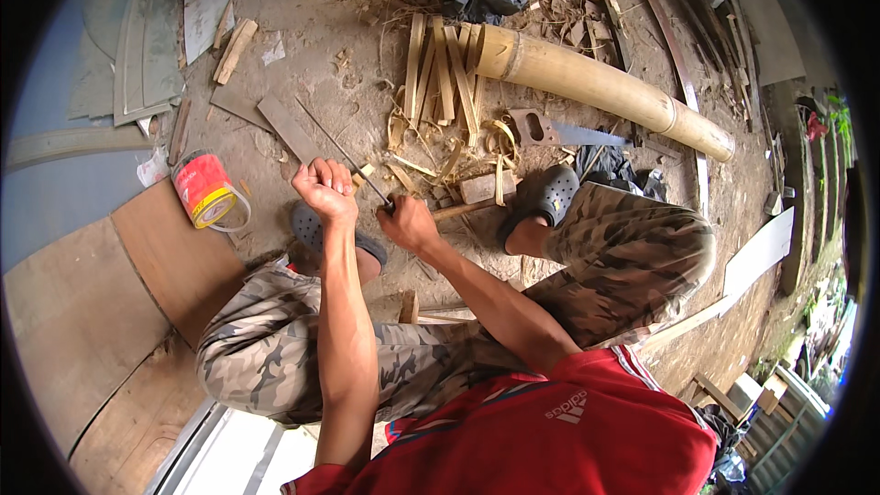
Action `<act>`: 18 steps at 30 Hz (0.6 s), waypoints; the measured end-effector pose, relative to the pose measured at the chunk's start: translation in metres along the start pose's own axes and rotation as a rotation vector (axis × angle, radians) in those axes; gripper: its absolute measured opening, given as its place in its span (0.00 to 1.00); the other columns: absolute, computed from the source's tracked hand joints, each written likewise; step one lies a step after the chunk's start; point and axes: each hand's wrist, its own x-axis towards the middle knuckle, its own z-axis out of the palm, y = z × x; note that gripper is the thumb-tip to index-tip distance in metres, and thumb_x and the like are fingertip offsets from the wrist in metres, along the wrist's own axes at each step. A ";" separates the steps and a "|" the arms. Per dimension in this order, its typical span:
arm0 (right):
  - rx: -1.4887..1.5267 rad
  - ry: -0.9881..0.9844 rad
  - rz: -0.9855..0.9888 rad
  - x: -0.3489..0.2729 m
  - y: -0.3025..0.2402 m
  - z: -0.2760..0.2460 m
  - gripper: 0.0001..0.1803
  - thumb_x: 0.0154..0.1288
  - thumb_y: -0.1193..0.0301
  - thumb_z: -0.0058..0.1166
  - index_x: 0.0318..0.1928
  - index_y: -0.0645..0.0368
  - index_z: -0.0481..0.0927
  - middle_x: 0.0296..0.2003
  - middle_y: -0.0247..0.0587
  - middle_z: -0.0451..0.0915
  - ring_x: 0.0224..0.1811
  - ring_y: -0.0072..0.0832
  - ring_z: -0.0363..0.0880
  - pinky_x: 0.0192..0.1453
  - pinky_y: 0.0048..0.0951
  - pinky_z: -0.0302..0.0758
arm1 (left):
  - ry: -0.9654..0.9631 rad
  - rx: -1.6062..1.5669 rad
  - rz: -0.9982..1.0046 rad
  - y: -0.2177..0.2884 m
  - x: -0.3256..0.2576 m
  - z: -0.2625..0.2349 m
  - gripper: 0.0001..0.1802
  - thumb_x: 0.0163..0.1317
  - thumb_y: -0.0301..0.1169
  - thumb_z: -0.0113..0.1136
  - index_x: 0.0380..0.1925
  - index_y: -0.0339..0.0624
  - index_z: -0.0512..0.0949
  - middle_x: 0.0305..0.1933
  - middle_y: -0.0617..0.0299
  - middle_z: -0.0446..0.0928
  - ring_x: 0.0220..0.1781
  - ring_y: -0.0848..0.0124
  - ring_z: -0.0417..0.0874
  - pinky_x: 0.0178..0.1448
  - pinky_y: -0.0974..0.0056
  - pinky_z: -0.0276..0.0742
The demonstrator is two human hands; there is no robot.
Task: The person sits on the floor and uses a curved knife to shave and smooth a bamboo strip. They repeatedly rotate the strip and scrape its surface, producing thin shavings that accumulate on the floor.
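Observation:
My right hand [409, 223] is closed round the black handle of a long, thin, dark metal tool [337, 145]. Its shaft slants up and left, past my left hand; whether it is a rod or a blade seen edge-on, I cannot tell. My left hand [327, 189] is curled shut just left of the shaft, its grip hidden. A flat grey-brown strip [286, 128] reaches up to that hand, and a small pale wood piece [364, 175] shows between hand and shaft. Whether the left hand holds either is unclear.
Split bamboo strips [442, 73] lie beside a thick bamboo pole [596, 82]. A handsaw [564, 131] rests below the pole, near my grey clog [548, 194]. A wood block [486, 188] sits among shavings between my feet. At the left stands a red and yellow bucket [203, 185].

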 end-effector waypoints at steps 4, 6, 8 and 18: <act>-0.090 0.060 0.028 0.012 0.040 0.025 0.18 0.58 0.61 0.54 0.36 0.65 0.81 0.31 0.61 0.82 0.38 0.57 0.82 0.45 0.50 0.78 | -0.020 0.000 0.002 0.000 -0.001 0.003 0.28 0.65 0.53 0.37 0.10 0.52 0.54 0.08 0.68 0.52 0.11 0.75 0.48 0.18 0.67 0.48; -0.170 0.033 0.088 0.012 0.033 0.021 0.17 0.58 0.62 0.53 0.36 0.65 0.82 0.31 0.62 0.82 0.38 0.57 0.82 0.46 0.49 0.79 | -0.030 -0.017 0.023 0.001 0.000 -0.002 0.28 0.66 0.53 0.37 0.10 0.52 0.54 0.08 0.68 0.51 0.10 0.75 0.48 0.18 0.68 0.47; -0.170 -0.005 0.106 0.008 0.023 0.008 0.18 0.57 0.62 0.52 0.35 0.66 0.83 0.32 0.64 0.82 0.38 0.56 0.82 0.46 0.49 0.79 | 0.007 -0.042 0.046 0.001 0.000 -0.001 0.28 0.66 0.53 0.37 0.10 0.52 0.54 0.08 0.68 0.51 0.10 0.75 0.48 0.18 0.68 0.46; 0.519 -0.425 0.433 0.013 0.021 -0.012 0.15 0.55 0.67 0.59 0.28 0.71 0.79 0.26 0.52 0.81 0.23 0.37 0.81 0.27 0.40 0.77 | 0.130 0.247 0.154 -0.013 -0.004 0.036 0.31 0.72 0.43 0.51 0.09 0.50 0.56 0.07 0.68 0.58 0.08 0.77 0.56 0.13 0.67 0.50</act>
